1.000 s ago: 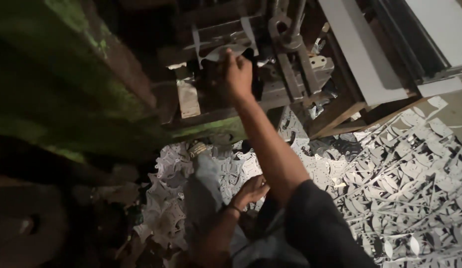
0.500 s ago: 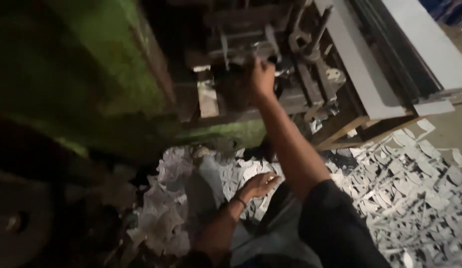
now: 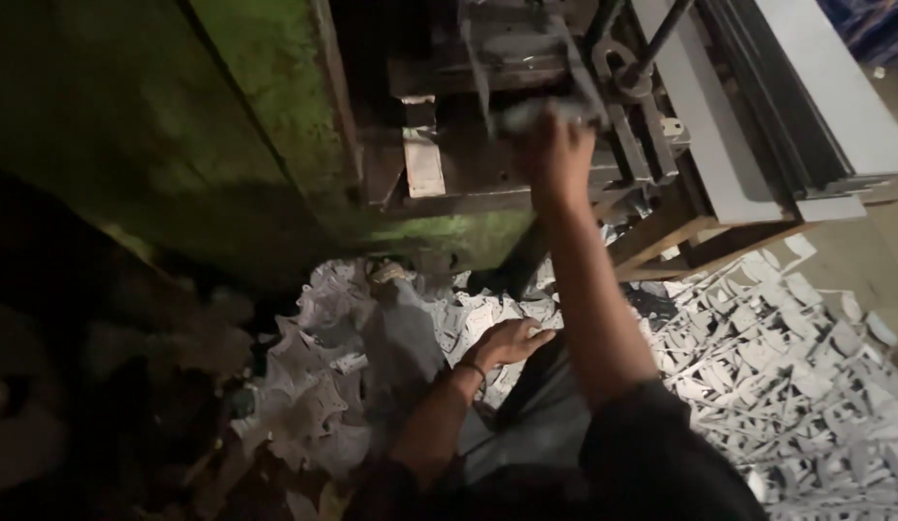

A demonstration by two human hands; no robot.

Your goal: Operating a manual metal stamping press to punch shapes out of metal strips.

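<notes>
My right hand (image 3: 557, 162) reaches up into the dark die area of a green press machine (image 3: 275, 125). Its fingers close around a small pale metal piece (image 3: 524, 114), which is blurred. My left hand (image 3: 507, 342) rests flat on my grey trouser leg (image 3: 410, 338), fingers loosely apart and holding nothing. A thin band sits on that wrist. A pale rectangular block (image 3: 423, 162) is fixed in the press to the left of my right hand.
Heaps of small pale stamped metal offcuts (image 3: 777, 367) cover the floor to the right and around my legs (image 3: 314, 386). A grey metal feed table with rails (image 3: 758, 106) stands at the upper right on a wooden frame (image 3: 680, 241). The left side is dark.
My right hand stays at the die with the pale piece. My left hand stays on my leg. The camera has moved closer and shifted slightly.
</notes>
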